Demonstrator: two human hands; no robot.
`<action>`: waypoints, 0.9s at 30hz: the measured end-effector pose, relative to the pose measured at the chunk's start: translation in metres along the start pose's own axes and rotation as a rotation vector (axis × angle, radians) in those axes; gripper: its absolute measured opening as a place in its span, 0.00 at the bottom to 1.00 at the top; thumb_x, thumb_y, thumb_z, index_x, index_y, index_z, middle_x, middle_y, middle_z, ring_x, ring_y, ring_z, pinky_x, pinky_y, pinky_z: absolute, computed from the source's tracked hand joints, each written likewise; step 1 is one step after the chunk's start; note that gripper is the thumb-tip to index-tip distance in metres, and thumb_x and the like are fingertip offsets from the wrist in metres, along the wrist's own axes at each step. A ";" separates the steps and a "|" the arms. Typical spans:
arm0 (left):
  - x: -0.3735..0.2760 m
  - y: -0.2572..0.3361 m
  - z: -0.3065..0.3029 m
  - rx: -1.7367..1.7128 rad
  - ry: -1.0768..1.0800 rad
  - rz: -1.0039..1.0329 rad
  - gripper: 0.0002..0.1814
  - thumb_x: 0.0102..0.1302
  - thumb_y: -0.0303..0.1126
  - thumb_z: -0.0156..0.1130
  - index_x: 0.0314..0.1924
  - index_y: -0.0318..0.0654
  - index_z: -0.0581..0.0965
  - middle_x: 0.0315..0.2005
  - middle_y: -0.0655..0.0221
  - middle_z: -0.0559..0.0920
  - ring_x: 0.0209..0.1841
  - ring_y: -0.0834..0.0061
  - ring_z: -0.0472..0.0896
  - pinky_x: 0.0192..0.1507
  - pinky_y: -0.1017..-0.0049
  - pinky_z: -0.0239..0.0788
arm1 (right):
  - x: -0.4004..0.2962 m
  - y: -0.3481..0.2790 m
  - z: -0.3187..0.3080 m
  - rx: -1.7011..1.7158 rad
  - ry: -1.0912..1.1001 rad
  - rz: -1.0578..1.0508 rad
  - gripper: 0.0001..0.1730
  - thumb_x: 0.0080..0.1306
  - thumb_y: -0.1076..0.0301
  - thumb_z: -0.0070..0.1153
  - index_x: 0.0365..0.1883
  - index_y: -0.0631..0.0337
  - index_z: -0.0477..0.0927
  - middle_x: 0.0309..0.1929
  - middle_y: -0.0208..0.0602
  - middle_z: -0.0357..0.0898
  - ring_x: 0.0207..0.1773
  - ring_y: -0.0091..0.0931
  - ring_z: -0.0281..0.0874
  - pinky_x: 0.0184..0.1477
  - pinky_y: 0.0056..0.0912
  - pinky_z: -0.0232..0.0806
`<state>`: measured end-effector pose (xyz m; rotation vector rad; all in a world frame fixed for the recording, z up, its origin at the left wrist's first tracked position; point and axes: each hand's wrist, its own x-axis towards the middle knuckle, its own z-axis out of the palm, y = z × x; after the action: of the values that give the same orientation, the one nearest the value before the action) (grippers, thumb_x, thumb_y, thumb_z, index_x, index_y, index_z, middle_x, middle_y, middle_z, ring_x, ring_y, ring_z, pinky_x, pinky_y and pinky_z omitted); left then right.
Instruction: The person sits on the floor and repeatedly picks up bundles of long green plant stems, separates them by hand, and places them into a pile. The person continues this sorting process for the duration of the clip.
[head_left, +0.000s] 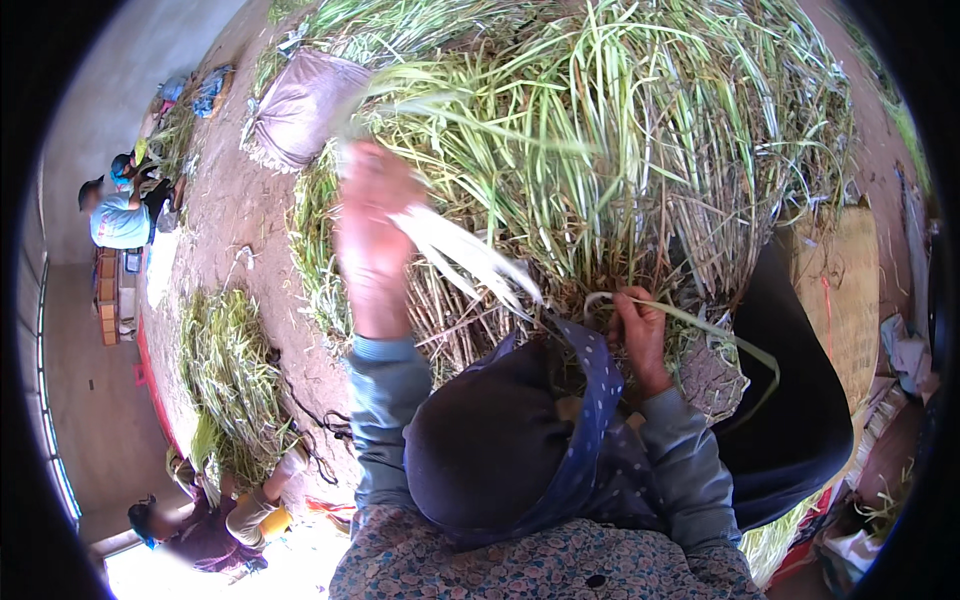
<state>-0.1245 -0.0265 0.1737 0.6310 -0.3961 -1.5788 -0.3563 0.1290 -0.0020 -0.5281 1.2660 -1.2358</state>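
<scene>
My left hand (379, 232), blurred, grips a small bunch of long-leaved plants. The bunch's white stem bases (465, 251) point down to the right, and its green blades blur away above the fist. Pinched between the fingers of my right hand (641, 330) is one long pale-green leaf strip (709, 324), one end curling left and the other trailing over my dark trouser leg (787, 405). Beyond both hands spreads a large heap of cut leafy stalks (600, 127). Brown stem ends (469, 315) lie under the left bunch. A dark cap (487, 442) and dotted scarf (592, 352) cover part of the view.
A stuffed mauve sack (304, 109) sits at the heap's upper left. On the earthen floor to the left lies another plant pile (229, 367), with a seated person (217, 525) beside it. Two other people (124, 214) sit farther off. At right is a wooden board (847, 277).
</scene>
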 end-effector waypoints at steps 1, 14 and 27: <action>0.016 0.043 -0.002 -0.250 -0.377 -0.093 0.10 0.65 0.35 0.49 0.39 0.37 0.72 0.13 0.80 0.65 0.12 0.91 0.58 0.13 0.87 0.53 | 0.008 0.013 -0.017 -0.004 -0.023 0.075 0.09 0.63 0.67 0.48 0.26 0.61 0.75 0.12 0.27 0.68 0.12 0.17 0.64 0.13 0.18 0.54; -0.031 -0.078 -0.100 0.257 -0.063 -0.575 0.14 0.66 0.38 0.48 0.44 0.36 0.73 0.06 0.82 0.58 0.08 0.88 0.54 0.11 0.85 0.47 | 0.061 0.002 0.033 -0.791 -0.017 -0.160 0.15 0.57 0.61 0.52 0.31 0.66 0.75 0.22 0.45 0.75 0.25 0.39 0.74 0.29 0.37 0.64; -0.043 -0.074 -0.093 0.644 0.011 -0.384 0.13 0.61 0.38 0.56 0.36 0.32 0.75 0.06 0.79 0.63 0.06 0.88 0.57 0.09 0.84 0.50 | 0.032 -0.030 0.082 -0.183 -0.435 0.040 0.05 0.58 0.72 0.53 0.29 0.64 0.74 0.20 0.25 0.72 0.18 0.12 0.64 0.19 0.16 0.58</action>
<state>-0.1260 0.0353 0.0631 1.2660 -0.8276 -1.8091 -0.2989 0.0653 0.0345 -0.8498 1.0147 -0.9108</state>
